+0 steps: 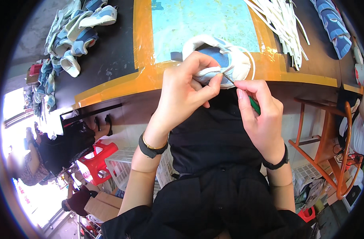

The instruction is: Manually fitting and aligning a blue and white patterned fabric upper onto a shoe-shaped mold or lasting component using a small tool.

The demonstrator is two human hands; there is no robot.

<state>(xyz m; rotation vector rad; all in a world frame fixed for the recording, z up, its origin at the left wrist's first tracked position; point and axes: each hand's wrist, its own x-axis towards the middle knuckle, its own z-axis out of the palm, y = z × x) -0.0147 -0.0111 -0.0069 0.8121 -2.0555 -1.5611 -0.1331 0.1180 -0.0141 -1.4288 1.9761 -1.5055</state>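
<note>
Glossy plastic tape [142, 32], smooth plastic tool handle [254, 105] — matt cloth shirt [218, 139], cloth shoe lining [222, 59].

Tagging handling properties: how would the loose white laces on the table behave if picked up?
The white laces look thin, so probably light. Several curve, suggesting they're fairly floppy. They cross one another, so neighbours may drag along.
</note>
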